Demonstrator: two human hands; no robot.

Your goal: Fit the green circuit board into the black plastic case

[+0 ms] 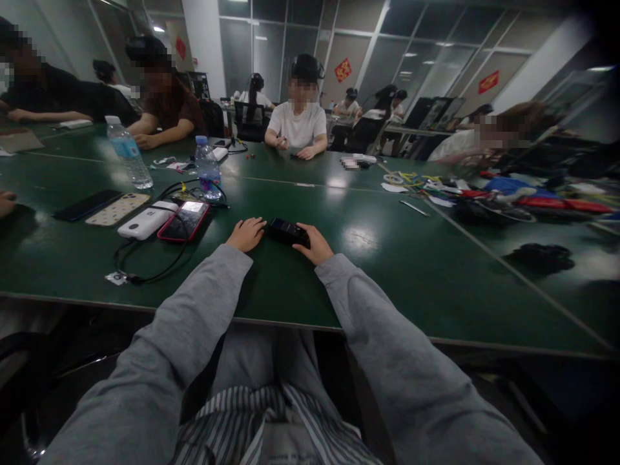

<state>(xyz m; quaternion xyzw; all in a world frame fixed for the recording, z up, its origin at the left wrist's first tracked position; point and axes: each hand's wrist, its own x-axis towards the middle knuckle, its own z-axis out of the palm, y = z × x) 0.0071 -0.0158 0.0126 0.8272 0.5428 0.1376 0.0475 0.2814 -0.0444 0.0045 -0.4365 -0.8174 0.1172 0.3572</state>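
The small, black, box-shaped device with hard sides (pixel 281 230) lies on the shiny, dark green table (pixel 387 284), in front of the person and between the two hands. Its long way runs mostly from side to side, with the left end a little farther from the person and the right end a little nearer. Small pale marks show on it, too tiny to read, so I can't tell which end is the front. The right hand (pixel 316 245) looks to be holding the right end, thumb on the near side and fingers over the far side. The left hand (pixel 247 234) lies loose and flat, holding nothing, just beside the left end; I can't tell if its fingertips touch. To do this holding step well, I think the right hand should pinch softly, and the left could steady the other end so the box won't slide or turn. Farther left are a red-edged phone (pixel 183 223) and a white, rounded plastic power bank (pixel 145 221), with a thin black cable (pixel 167 274) looping by them.
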